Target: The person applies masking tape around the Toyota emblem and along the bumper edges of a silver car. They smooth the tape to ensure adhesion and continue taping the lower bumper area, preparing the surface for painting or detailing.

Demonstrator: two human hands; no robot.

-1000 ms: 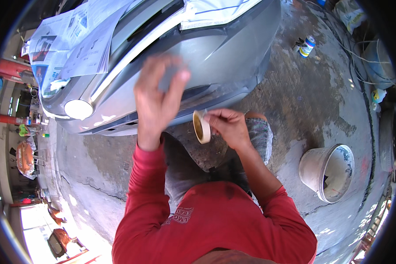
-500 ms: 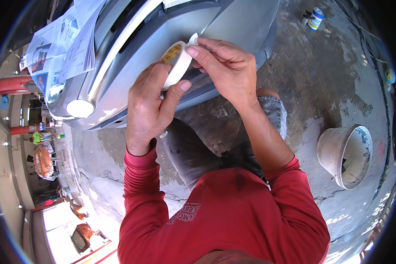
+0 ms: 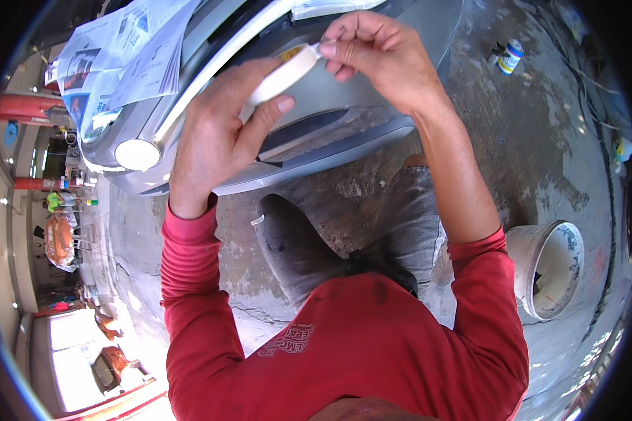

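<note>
Left hand point(image 3: 214, 130): it is holding the tape roll from the left, fingers reaching over it; if the thumb is pressing, I cannot tell;
Tape roll point(image 3: 286, 77): it is sitting tilted between both hands, before the grey bumper point(image 3: 319, 102); probably it is feeling light, firm at the core, not slippery; the outer rim is offering the good hold;
Tape end point(image 3: 314, 50): it is standing out rightward; likely it is being thin, sticky, easily torn;
Right hand point(image 3: 386, 63): thumb and forefinger are pinching this end narrowly.

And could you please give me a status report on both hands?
Left hand holding tape roll; right hand pinching its free end; gray bumper beyond.
</note>
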